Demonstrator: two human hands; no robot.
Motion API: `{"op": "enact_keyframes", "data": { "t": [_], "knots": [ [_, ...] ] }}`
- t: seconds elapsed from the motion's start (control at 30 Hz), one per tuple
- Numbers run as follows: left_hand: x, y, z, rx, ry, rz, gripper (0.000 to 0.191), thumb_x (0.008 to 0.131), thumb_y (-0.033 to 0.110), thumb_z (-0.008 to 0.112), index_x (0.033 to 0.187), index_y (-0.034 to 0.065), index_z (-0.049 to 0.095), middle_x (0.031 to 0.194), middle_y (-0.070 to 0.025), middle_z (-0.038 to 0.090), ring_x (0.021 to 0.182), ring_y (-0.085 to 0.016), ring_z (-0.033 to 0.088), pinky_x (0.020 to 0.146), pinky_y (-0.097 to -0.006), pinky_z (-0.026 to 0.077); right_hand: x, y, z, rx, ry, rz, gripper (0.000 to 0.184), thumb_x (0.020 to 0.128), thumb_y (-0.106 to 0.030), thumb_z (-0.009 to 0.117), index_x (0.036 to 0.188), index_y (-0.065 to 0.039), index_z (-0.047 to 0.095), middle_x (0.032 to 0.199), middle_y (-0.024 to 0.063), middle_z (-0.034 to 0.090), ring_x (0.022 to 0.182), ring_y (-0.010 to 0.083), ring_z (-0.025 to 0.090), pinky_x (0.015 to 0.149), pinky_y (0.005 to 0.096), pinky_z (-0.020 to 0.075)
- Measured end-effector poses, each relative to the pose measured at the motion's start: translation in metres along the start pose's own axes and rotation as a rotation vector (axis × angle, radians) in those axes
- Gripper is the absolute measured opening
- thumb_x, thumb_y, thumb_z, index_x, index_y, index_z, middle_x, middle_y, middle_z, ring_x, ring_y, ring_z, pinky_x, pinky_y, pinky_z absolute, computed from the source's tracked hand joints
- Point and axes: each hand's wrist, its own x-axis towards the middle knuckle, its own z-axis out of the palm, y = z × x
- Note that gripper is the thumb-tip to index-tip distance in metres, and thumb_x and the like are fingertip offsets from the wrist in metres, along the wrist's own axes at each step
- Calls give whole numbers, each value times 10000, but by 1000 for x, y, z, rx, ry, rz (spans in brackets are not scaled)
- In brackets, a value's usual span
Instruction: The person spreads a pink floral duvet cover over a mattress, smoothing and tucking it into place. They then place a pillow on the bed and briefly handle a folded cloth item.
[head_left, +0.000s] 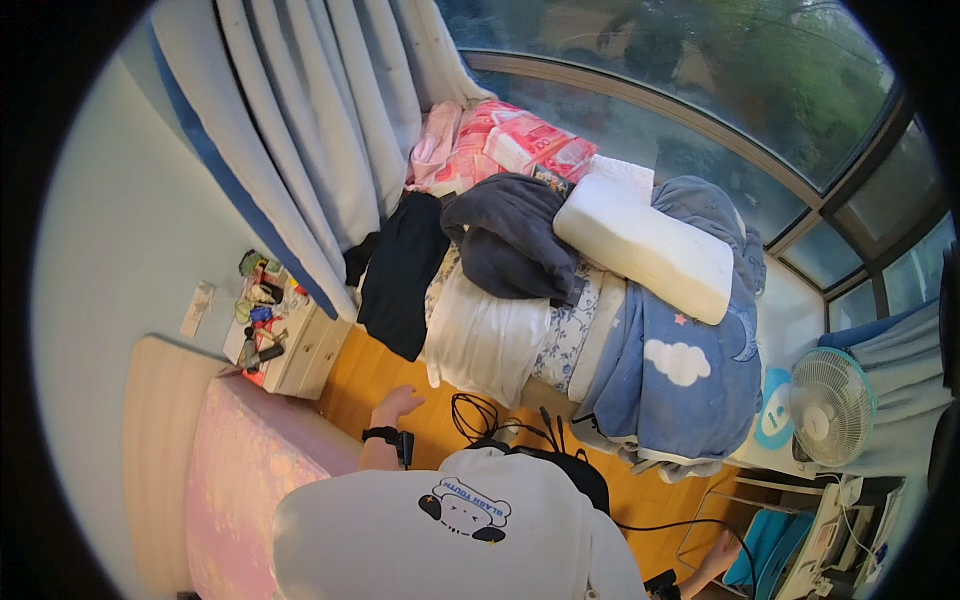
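My left hand (399, 405), with a black strap and device on its wrist, hangs empty over the wooden floor, its fingers apart. Closest to it are the bed's front edge, a black garment (401, 277) and a white cloth (487, 334) draped over that edge. At the lower right, my right hand (720, 556) is low beside a blue folding chair (772, 540); a black cable passes close by it. Whether its fingers hold or touch anything is unclear. On the bed lie a dark grey fleece (514, 236), a white contoured pillow (652, 251) and a blue cloud-patterned blanket (660, 375).
A cluttered white bedside cabinet (304, 360) stands left, near a pink-covered bed (255, 480). Coiled black cables (472, 416) lie by my feet. An electric fan (832, 409) stands right. Long curtains (315, 112) hang beside the window, near a red banknote-print pillow (525, 139).
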Motion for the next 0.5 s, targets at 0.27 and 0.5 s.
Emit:
{"op": "enact_keyframes", "data": {
  "t": [0.27,0.5],
  "knots": [
    [58,37,-30,-9,10,161,562,795,391,614,1189,-4,548,1172,-205,575,1091,-349,543,928,-391,436,-50,10,-18,-126,40,236,519,935,-336,500,1340,-32,387,1322,186,416,1205,322,427,983,460,431],
    [106,66,-45,189,-116,227,609,810,398,622,1259,7,493,1218,-201,551,1110,-314,544,924,-396,445,-92,66,-16,49,291,-145,434,834,-210,658,1169,25,515,1195,235,492,1013,366,528,857,394,450]
  ]
}}
